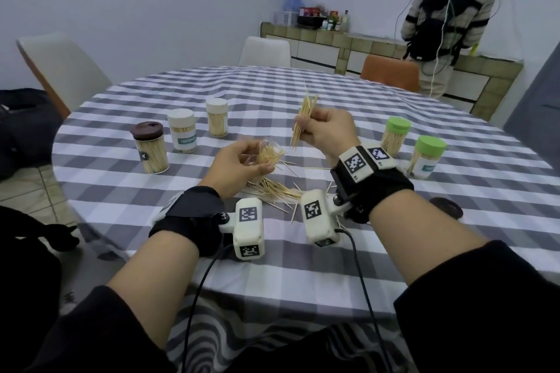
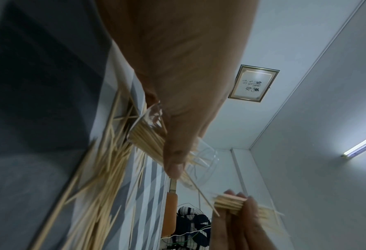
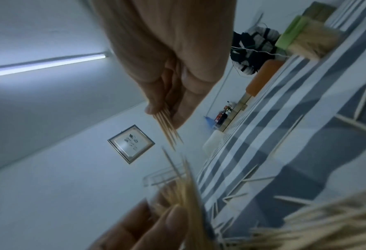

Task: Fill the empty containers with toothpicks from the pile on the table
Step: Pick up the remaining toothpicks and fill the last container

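My left hand [image 1: 242,160] grips a clear plastic container [image 1: 268,154], tilted with its mouth toward the right and partly filled with toothpicks. In the left wrist view the container [image 2: 205,159] shows under my thumb. My right hand [image 1: 324,133] pinches a bundle of toothpicks [image 1: 304,118], held upright just above and right of the container's mouth. In the right wrist view the bundle [image 3: 167,125] sticks out past my fingers. The loose toothpick pile [image 1: 274,191] lies on the checked tablecloth [image 1: 303,275] below both hands.
Three filled jars stand at the left: a brown-lidded one [image 1: 150,147] and two white-lidded ones [image 1: 182,130] [image 1: 217,118]. Two green-lidded jars [image 1: 395,135] [image 1: 427,156] stand at the right. A dark lid [image 1: 447,206] lies near my right wrist. A person [image 1: 448,18] stands at the back counter.
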